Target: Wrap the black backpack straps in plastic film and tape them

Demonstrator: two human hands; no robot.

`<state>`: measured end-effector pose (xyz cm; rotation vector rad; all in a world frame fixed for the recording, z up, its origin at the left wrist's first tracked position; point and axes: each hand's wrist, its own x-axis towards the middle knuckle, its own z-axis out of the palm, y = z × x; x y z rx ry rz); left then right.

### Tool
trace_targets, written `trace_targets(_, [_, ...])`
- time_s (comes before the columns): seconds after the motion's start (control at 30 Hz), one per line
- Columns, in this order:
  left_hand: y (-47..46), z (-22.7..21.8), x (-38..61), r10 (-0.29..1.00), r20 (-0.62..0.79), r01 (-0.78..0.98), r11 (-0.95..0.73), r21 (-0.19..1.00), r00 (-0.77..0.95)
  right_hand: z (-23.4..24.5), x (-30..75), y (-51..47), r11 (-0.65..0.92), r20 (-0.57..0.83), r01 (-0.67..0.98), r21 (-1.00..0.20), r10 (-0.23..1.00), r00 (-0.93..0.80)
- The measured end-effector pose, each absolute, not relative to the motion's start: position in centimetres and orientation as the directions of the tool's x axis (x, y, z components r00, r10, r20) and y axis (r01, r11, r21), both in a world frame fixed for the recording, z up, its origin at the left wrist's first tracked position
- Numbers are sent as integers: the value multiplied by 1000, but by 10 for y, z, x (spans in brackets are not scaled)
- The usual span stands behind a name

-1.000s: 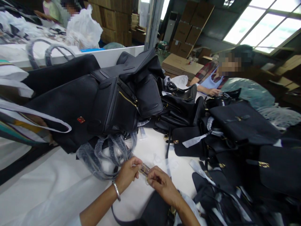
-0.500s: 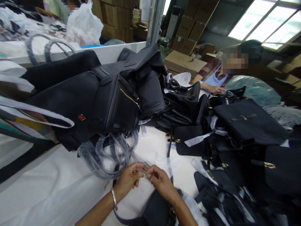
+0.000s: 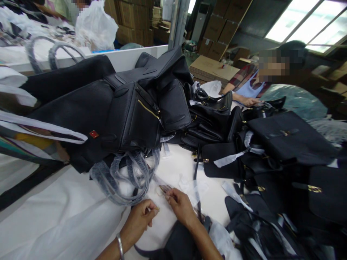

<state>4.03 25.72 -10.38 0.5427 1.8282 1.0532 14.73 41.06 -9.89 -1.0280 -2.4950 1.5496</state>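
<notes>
My left hand (image 3: 139,219) is curled at the bottom centre, its fingertips pinched on a tiny gold piece too small to name. My right hand (image 3: 180,207) lies just right of it and pinches a small clear packet with a gold ring (image 3: 162,189) at its tip, held over the white table (image 3: 54,216). A black bag (image 3: 180,243) sits under my right wrist. Plastic-wrapped bag handles (image 3: 127,177) hang just above my hands.
A pile of big black bags (image 3: 108,108) fills the left and centre. More black bags with gold fittings (image 3: 284,159) crowd the right. A person in a plaid shirt (image 3: 245,85) works across the table. Cardboard boxes (image 3: 211,70) stand behind.
My hands have come apart. The left hand dropped down and left, while the right keeps the clear packet with the gold ring and has pushed it forward.
</notes>
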Motion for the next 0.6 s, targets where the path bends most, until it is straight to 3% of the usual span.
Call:
trace_targets(0.13, [252, -93, 40, 786, -292, 216, 468, 857, -544, -109, 124, 409, 398, -265, 620, -676, 654, -709])
trace_targets(0.3, [253, -73, 39, 842, -414, 225, 503, 834, -347, -108, 121, 407, 445, -247, 614, -652, 641, -727])
trace_targets(0.43, [258, -70, 39, 873, -432, 159, 471, 868, -226, -94, 143, 409, 325, -303, 559, -763, 583, -753])
trace_targets(0.6, [269, -79, 46, 851, -458, 60, 486, 872, -256, -78, 162, 404, -2, -411, 457, -890, 441, -798])
